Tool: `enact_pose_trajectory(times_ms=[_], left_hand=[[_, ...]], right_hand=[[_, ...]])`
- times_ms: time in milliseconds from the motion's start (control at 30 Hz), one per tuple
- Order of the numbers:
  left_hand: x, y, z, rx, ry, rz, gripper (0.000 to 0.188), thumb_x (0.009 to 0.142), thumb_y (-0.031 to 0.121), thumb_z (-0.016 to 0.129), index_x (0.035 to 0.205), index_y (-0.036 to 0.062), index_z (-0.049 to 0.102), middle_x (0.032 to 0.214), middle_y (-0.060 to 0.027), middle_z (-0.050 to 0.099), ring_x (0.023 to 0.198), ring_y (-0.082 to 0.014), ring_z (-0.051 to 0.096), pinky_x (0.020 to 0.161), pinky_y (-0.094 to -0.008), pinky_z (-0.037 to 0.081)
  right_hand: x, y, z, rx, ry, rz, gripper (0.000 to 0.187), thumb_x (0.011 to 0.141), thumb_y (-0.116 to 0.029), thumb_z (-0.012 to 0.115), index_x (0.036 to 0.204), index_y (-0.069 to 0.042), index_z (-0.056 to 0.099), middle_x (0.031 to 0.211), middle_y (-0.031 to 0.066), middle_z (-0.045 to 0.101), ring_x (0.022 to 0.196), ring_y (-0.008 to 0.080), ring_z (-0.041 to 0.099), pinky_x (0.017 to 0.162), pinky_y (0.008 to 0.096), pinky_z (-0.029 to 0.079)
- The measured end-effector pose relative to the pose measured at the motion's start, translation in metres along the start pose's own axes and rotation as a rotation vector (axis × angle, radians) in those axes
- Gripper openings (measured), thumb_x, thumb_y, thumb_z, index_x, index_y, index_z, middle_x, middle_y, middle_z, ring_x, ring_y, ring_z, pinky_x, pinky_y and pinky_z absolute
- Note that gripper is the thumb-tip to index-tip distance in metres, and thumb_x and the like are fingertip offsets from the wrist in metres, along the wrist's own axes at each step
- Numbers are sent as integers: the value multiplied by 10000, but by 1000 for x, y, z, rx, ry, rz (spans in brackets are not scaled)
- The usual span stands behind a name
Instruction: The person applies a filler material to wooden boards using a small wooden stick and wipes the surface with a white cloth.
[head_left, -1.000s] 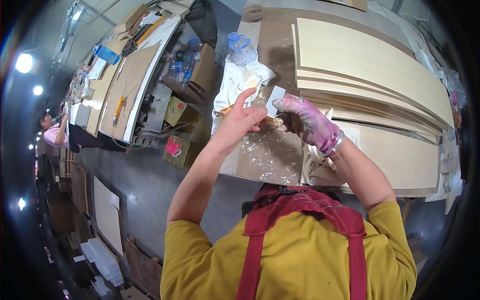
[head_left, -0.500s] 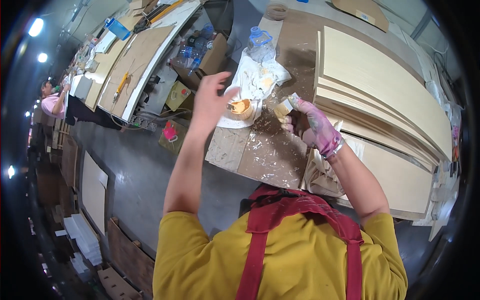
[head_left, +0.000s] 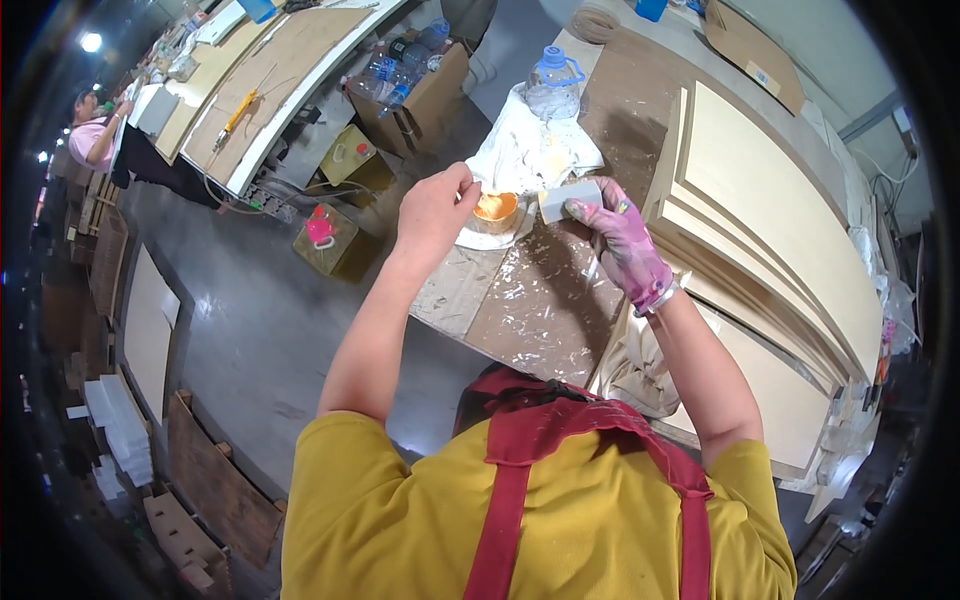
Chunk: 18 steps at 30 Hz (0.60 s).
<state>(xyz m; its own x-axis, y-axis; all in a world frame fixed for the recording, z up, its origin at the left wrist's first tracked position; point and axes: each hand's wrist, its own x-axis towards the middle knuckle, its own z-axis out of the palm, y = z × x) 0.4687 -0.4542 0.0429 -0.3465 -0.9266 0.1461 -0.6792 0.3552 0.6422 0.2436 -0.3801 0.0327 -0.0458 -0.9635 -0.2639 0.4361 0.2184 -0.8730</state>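
My bare left hand [head_left: 432,215] is closed in a pinch at the left rim of a small orange cup [head_left: 497,222] with pale tan paste in it. Whatever sits between those fingertips is hidden or too small to name. My right hand [head_left: 630,245], in a stained pink glove, grips a flat rectangular grey block [head_left: 572,201], its thumb pressed on the face. The block is held in the air just right of the cup. Under the cup lies a crumpled white cloth [head_left: 515,140] with tan smears.
A clear plastic jug [head_left: 555,85] with a blue cap stands behind the cloth. Stacked pale wooden panels [head_left: 790,210] fill the bench's right side. White flecks dot the brown bench top [head_left: 540,310]. A jerrycan with a pink cap [head_left: 325,245] is on the floor; a person works far left.
My left hand has gone from spread fingers above the cup to a closed pinch at its rim. My right hand has turned the block, so its grey face shows. The view has shifted slightly.
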Motion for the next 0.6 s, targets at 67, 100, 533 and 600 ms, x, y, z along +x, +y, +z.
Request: enact_pose_trajectory(times_ms=[67,100,533,600], left_hand=[[-1,0,-2,-50,-2,-41,202,832,190,621,789,14,531,677,-129,568,638,-295,566,595,-374,433],[0,-1,-1,-144,-8,-58,193,834,171,615,792,4,527,660,-130,562,607,-282,550,585,-362,431],[3,-19,3,-410,47,-119,197,840,135,618,803,-20,502,614,-100,496,559,-160,425,565,-293,401],[2,-14,-1,-390,52,-116,191,843,136,617,808,-18,510,615,-100,500,560,-160,430,566,-295,402]], right_hand=[[7,-4,5,-113,14,-46,341,832,-86,688,1113,-17,506,1003,57,599,898,132,601,822,259,507],[11,-6,7,-291,34,-121,352,820,-94,703,1106,-10,516,983,49,598,879,123,589,792,246,493],[36,15,-6,-455,106,-237,461,777,-113,753,1145,11,505,1006,56,589,902,115,555,796,236,451],[33,17,-8,-361,81,-171,445,786,-105,745,1142,8,503,1015,53,587,925,112,555,818,235,445]])
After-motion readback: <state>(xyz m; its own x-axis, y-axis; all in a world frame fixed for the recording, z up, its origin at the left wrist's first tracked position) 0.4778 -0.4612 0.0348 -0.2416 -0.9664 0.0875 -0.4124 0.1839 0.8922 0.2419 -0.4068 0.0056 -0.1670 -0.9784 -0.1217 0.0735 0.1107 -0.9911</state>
